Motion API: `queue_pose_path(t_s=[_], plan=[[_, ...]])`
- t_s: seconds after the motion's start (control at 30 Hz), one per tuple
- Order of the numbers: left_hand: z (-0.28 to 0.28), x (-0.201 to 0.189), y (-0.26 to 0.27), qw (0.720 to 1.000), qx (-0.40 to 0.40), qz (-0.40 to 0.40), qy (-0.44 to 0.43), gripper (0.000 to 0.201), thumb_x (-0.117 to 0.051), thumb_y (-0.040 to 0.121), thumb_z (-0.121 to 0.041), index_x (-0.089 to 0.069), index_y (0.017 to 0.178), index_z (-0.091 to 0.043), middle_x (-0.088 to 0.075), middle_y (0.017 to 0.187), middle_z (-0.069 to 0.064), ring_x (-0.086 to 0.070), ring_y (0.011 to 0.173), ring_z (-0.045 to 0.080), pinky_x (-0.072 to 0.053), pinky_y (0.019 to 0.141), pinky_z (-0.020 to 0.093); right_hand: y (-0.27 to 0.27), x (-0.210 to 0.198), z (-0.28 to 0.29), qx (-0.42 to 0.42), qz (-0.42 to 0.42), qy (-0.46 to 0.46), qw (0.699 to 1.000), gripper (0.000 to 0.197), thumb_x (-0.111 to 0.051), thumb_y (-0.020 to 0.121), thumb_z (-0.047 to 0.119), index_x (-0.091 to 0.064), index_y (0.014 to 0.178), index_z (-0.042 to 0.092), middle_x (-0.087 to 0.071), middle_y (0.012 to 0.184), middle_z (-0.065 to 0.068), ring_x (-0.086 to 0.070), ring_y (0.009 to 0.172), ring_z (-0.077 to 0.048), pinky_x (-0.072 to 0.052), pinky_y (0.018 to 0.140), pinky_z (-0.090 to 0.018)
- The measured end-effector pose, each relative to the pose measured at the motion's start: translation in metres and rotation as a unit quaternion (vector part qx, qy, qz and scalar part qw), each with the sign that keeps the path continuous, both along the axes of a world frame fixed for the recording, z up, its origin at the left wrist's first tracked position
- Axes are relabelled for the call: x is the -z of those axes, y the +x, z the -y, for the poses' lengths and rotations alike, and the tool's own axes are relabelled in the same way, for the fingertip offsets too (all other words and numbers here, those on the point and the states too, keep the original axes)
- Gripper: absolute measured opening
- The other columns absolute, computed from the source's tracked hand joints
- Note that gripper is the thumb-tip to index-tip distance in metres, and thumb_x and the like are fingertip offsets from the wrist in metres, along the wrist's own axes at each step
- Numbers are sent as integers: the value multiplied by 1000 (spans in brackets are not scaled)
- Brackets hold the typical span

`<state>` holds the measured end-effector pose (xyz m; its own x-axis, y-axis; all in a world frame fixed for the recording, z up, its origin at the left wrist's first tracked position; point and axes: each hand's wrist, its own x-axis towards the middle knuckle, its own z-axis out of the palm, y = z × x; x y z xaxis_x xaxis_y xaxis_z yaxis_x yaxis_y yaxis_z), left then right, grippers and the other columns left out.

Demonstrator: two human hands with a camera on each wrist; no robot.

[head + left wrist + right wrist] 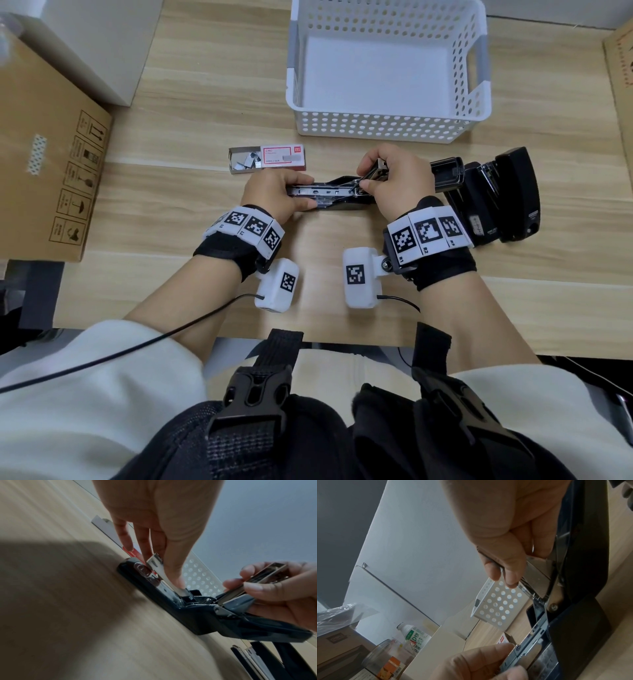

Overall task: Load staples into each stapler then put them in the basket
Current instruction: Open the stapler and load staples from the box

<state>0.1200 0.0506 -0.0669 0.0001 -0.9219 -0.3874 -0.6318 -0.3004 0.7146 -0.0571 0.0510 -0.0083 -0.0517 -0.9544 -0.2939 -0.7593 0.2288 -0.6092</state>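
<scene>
A black stapler (pixel 339 202) lies opened flat on the wooden table, its lid flipped back to the right (pixel 445 171). My left hand (pixel 305 193) pinches the front of the metal staple channel (pixel 155 562) between thumb and fingers. A strip of staples shows in the channel. My right hand (pixel 364 180) pinches the raised metal pusher arm (pixel 264 574) near the hinge (pixel 553 606). Behind my left hand lies the staple box (pixel 267 160), its tray slid out with loose staple strips. The white perforated basket (pixel 387 126) stands behind with nothing in it. Two more black staplers (pixel 500 202) lie to the right.
A cardboard box (pixel 44 154) sits at the left edge and a white box (pixel 102 44) at the back left. Another carton edge (pixel 620 68) shows at far right. A bottle (pixel 414 634) and a glass jar (pixel 378 654) stand off to the left.
</scene>
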Motion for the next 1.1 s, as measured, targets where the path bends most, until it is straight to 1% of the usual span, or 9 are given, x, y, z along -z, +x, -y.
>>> queue_pose_path(t_s=[0.13, 0.5, 0.67, 0.73, 0.8, 0.87, 0.9, 1.0, 1.1], plan=[[6, -5, -2, 999, 12, 27, -21, 26, -69, 79, -27, -69, 103, -19, -68, 111, 0, -60, 105, 14, -43, 99, 28, 0, 0, 0, -1, -3, -2, 1000, 15, -66, 80, 12, -62, 84, 25, -62, 86, 5, -54, 77, -14, -37, 71, -21], [32, -23, 4, 971, 137, 193, -17, 28, -73, 73, -35, -66, 100, -29, -69, 104, -6, -60, 104, 14, -42, 93, 30, 1, 0, -1, 6, 1, -8, 1000, 15, -66, 79, 10, -62, 84, 24, -63, 87, 5, -55, 78, -14, -37, 71, -22], [30, -14, 12, 980, 112, 164, -9, 27, -75, 71, -35, -67, 96, -29, -69, 101, -6, -62, 99, 14, -48, 93, 34, 1, 1, 0, 7, -1, -9, 1000, 15, -67, 79, 11, -62, 83, 25, -65, 89, 3, -54, 78, -14, -37, 71, -22], [26, -8, 15, 991, 90, 101, -8, 24, -74, 73, -29, -68, 96, -25, -68, 95, -5, -62, 92, 13, -49, 92, 33, 1, 2, 0, 11, -5, -10, 1000, 14, -67, 78, 11, -63, 83, 24, -65, 89, 2, -54, 78, -15, -36, 71, -22], [20, -5, 18, 999, 44, 8, -20, 20, -70, 78, -21, -68, 97, -17, -65, 90, -3, -59, 79, 7, -48, 85, 17, 1, 2, 0, 12, -8, -12, 1000, 14, -67, 78, 12, -64, 84, 23, -64, 88, 2, -54, 78, -15, -36, 71, -22], [18, -4, 24, 998, -15, -15, -55, 17, -66, 81, -16, -69, 98, -11, -65, 91, 1, -53, 70, 1, -40, 70, 2, 1, 2, 0, 10, -10, -12, 1000, 14, -67, 78, 12, -64, 85, 24, -63, 87, 3, -54, 78, -14, -38, 73, -23], [19, -2, 29, 996, -47, 2, -77, 16, -64, 82, -14, -68, 97, -11, -66, 92, 3, -52, 69, 5, -39, 67, 4, 1, 2, 0, 9, -10, -11, 1000, 14, -67, 78, 12, -63, 85, 24, -63, 86, 3, -54, 79, -15, -39, 73, -23], [27, 1, 47, 984, -123, 80, -103, 17, -56, 82, -10, -65, 96, -13, -68, 99, 7, -56, 81, 17, -43, 78, 22, 1, 2, 1, 8, -11, -10, 1000, 14, -67, 78, 12, -63, 85, 24, -62, 85, 4, -54, 79, -15, -40, 73, -23], [34, 4, 60, 980, -135, 124, -81, 19, -54, 81, -8, -62, 97, -15, -67, 102, 6, -60, 95, 25, -45, 83, 31, 1, 2, 1, 8, -11, -11, 1000, 14, -67, 78, 12, -63, 84, 23, -61, 84, 5, -54, 79, -14, -39, 74, -23]])
